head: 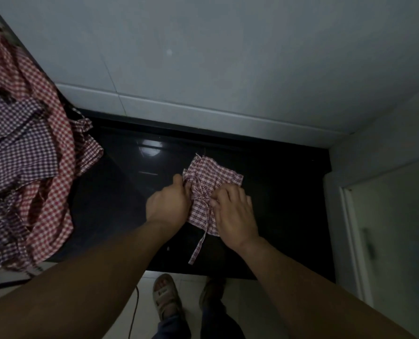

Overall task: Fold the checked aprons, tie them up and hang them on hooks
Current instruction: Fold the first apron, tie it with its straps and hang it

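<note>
Folded apron (212, 174) between left hand (169, 204) and right hand (232, 211), both apparently gripping it.

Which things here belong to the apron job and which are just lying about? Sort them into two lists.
In the job:
folded apron on the black counter
its strap, being tied
left hand, gripping the apron
right hand, pinching the strap
pile of checked aprons at the left, waiting

Lying about:
cable on the floor
sandals
cabinet door at the right
</note>
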### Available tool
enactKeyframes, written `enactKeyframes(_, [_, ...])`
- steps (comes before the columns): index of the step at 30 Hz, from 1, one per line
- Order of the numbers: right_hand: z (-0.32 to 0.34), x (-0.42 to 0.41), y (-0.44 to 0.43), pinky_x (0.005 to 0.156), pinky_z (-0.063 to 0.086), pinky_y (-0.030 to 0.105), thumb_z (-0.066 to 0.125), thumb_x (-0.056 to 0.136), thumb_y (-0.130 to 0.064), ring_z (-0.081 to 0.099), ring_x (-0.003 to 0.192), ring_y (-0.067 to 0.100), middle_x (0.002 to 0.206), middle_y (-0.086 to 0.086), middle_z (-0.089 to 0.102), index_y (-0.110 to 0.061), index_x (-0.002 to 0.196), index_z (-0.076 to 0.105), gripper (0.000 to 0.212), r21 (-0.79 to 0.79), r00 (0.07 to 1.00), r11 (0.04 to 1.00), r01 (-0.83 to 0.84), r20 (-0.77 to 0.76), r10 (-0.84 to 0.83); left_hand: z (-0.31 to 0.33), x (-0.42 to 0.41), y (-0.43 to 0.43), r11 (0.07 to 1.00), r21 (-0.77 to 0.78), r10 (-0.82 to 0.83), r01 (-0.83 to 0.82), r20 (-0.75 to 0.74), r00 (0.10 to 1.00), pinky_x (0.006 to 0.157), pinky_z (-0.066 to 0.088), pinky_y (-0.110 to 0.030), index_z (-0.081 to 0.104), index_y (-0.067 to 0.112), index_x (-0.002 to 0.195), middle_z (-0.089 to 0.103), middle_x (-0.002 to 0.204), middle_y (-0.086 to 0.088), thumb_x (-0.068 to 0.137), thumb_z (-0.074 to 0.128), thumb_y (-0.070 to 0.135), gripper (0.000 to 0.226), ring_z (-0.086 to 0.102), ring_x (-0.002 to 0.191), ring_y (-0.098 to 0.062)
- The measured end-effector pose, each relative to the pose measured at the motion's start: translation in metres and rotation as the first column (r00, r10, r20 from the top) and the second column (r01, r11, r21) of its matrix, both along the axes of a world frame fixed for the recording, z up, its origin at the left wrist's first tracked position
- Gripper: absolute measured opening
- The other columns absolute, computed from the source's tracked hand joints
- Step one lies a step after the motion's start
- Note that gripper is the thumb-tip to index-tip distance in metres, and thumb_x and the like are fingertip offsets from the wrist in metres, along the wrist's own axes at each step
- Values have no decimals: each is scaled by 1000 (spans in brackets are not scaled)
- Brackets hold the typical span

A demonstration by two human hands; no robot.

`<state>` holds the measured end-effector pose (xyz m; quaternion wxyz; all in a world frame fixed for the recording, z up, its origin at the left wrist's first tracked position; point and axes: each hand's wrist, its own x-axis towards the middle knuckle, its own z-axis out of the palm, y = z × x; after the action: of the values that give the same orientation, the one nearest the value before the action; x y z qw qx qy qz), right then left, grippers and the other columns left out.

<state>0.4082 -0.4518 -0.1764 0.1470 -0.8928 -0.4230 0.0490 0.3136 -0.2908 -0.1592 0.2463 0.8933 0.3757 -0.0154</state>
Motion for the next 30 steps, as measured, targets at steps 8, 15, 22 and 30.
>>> enactKeyframes(8, [21, 4, 8, 95, 43, 37, 38, 105, -43, 46, 111, 16, 119, -6, 48, -27, 114, 54, 24, -132, 998, 990, -58, -10, 57, 6, -1, 11, 984, -168, 80, -67, 71, 994, 66, 47, -37, 40, 26, 99, 62, 86, 2, 108, 39, 48, 23, 60, 75, -21])
enactKeyframes(15, [61, 17, 21, 94, 49, 37, 50, 101, -49, 50, 103, 7, 110, -12, 49, -31, 108, 55, 19, -102, 953, 995, -20, -303, -12, 31, 1, 33, 952, -305, 138, -29, 341, 930, 67, 46, -35, 52, 30, 84, 62, 89, 5, 99, 60, 27, 17, 60, 79, -14])
enactKeyframes(22, [125, 22, 50, 87, 59, 45, 64, 88, -16, 72, 94, 11, 100, -7, 75, -28, 101, 67, 18, 233, 784, 971, 44, -611, 111, 92, 12, 37, 873, -417, -18, 252, 489, 872, 76, 55, -41, 56, 24, 78, 64, 72, 10, 83, 64, 32, 12, 58, 71, -6])
enactKeyframes(30, [235, 55, 78, 56, 36, 19, 70, 93, -14, 45, 54, -2, 56, -6, 57, -19, 77, 58, 21, 416, 775, 898, 145, -612, 158, 222, 30, 65, 911, -292, -101, 290, 524, 846, 70, 50, -29, 56, 14, 85, 64, 75, 10, 93, 63, 46, 34, 53, 74, 1])
